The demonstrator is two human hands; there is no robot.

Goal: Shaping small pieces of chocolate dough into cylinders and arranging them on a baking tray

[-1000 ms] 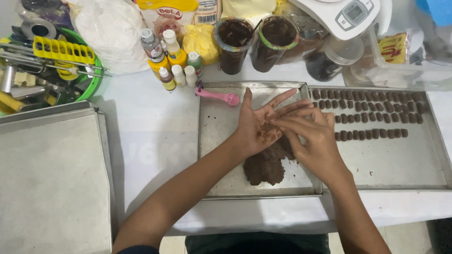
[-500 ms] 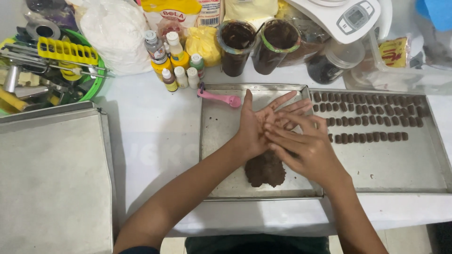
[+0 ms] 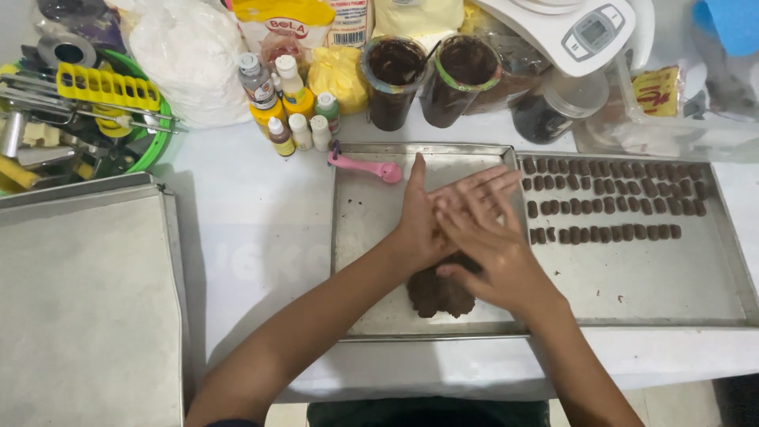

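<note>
My left hand (image 3: 421, 217) lies flat and palm up over the middle metal tray (image 3: 368, 237). My right hand (image 3: 498, 257) is pressed palm down across it, fingers straight and overlapping. Whatever sits between the palms is hidden. Just below the hands, a lump of brown dough (image 3: 439, 294) rests on the tray near its front edge. Several small brown dough pieces (image 3: 617, 190) lie in rows on the adjoining right tray (image 3: 648, 277).
A pink spoon (image 3: 364, 167) lies at the middle tray's back edge. Small colouring bottles (image 3: 288, 111), two cups of dark paste (image 3: 391, 71), bags and a white kitchen scale (image 3: 577, 32) crowd the back. A green basket of tools (image 3: 79, 111) and another metal tray (image 3: 79, 300) are at left.
A second ago my right fingers worked a bit of brown dough on my left palm. My right hand has since slid over the palm and covers it. The lump has not moved.
</note>
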